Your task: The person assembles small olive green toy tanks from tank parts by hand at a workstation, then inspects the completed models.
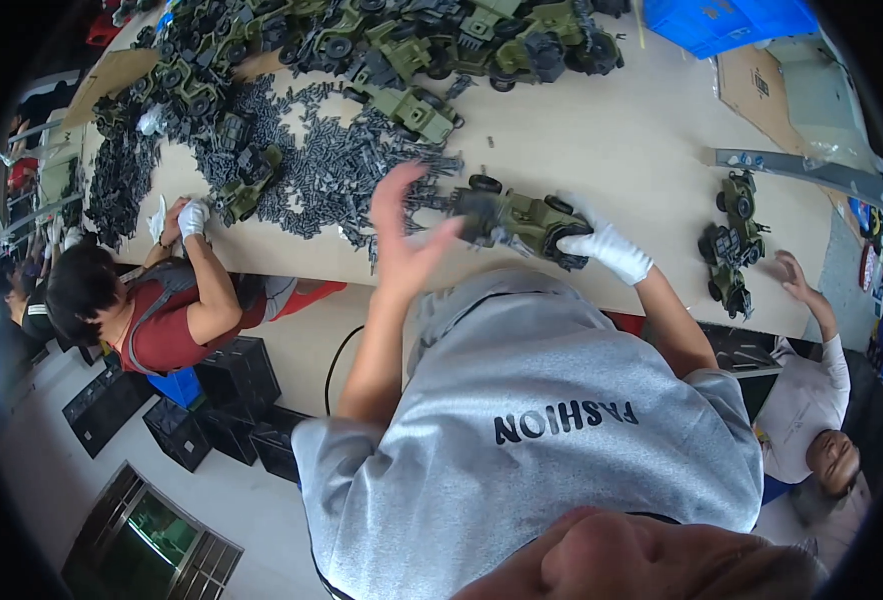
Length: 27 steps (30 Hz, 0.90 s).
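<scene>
Gripping olive plastic toy jeep (518, 220) at its black-wheeled end with white-gloved right hand (605, 247), bare left hand (405, 232) open, blurred, beside jeep, on pale desk (602, 140), grey small-parts pile (342, 170) behind.

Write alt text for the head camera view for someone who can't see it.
A person's gloved right hand grips a green toy jeep on a pale table, while the bare left hand hovers open beside it. Dark small parts and more toy jeeps cover the table; co-workers sit either side.
</scene>
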Tool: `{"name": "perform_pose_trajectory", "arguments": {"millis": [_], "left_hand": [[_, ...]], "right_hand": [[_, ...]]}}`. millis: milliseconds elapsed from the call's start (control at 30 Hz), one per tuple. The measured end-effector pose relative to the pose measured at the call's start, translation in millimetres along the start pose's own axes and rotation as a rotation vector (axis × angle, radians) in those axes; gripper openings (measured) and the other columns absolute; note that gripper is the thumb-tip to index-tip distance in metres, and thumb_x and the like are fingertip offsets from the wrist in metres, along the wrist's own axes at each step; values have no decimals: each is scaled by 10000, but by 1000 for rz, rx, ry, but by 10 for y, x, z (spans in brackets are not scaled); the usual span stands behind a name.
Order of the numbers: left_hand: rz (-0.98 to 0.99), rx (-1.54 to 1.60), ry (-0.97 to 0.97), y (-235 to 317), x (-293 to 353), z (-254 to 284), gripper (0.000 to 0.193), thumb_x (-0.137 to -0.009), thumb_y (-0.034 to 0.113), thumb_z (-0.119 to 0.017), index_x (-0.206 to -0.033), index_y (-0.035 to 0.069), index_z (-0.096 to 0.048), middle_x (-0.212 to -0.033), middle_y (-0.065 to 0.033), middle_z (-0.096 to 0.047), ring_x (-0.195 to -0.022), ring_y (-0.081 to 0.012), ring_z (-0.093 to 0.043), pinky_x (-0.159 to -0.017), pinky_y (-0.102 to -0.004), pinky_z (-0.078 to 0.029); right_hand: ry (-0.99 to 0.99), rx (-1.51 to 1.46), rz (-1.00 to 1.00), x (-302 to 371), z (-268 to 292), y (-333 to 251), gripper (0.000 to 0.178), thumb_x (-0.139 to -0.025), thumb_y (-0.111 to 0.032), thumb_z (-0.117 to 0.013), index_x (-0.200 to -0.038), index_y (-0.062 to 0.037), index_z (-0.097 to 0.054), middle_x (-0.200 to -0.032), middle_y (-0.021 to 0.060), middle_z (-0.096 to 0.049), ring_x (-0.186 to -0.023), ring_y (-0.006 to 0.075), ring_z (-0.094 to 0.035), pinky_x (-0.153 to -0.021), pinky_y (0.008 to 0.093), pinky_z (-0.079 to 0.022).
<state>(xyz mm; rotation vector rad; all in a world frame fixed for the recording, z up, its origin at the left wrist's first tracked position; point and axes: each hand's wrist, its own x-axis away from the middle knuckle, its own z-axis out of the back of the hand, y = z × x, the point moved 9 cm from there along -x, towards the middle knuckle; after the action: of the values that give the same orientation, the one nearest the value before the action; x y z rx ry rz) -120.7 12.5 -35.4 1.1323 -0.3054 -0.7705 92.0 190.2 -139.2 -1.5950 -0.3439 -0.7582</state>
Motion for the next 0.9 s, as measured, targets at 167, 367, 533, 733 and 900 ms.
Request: {"name": "perform_pose_trajectory", "arguments": {"millis": [167, 367, 533, 733, 900], "left_hand": [[442, 959, 0, -1276, 1424, -308, 802, -855, 378, -751, -1451, 26, -346, -1416, -141, -469, -1317, -281, -458, -1132, -431, -329], [548, 1152, 475, -1171, 1314, 609, 491, -981, 306, -596, -1386, 68, -456, -1159, -69, -594, -1155, -220, -562, -986, -381, -474], [603, 1351, 578, -1282, 1493, 710, 530, -1014, 388, -517, -1455, 115, -409, -1150, -65, -613, -1078, -198, -598, -956, -376, -502], [619, 1345, 489, -969, 1277, 457, 395, -999, 342, -553, -1301, 89, -540, -1076, -49, -651, -994, -176, -633, -892, -344, -520], [713, 1329, 282, -618, 1127, 42, 326, -991, 359, -565, -1150, 76, -600, -1046, -53, -655, -956, -175, -643, -862, -328, -528]], "right_hand": [[-311, 155, 339, -425, -1099, -483, 693, -883, -404, -705, -1436, -84, -436, -1197, 84, -632, -1004, 184, -633, -861, 322, -529], [87, 782, 413, -1477, -1221, -899, 332, -859, -325, -692, -1059, -62, -662, -1042, 169, -671, -925, 323, -657, -847, 407, -518], [197, 1262, 565, -1822, -1348, -632, 296, -840, -159, -641, -1122, -77, -606, -1037, 186, -653, -934, 381, -639, -808, 451, -524], [10, -276, -64, -1040, -1052, -366, 243, -993, -278, -526, -1056, -62, -618, -861, 56, -622, -786, 268, -641, -776, 393, -537], [-83, -351, 61, 126, -1124, -818, 502, -1034, -489, -413, -808, -78, -591, -1013, 59, -613, -887, 156, -573, -842, 302, -456]]}}
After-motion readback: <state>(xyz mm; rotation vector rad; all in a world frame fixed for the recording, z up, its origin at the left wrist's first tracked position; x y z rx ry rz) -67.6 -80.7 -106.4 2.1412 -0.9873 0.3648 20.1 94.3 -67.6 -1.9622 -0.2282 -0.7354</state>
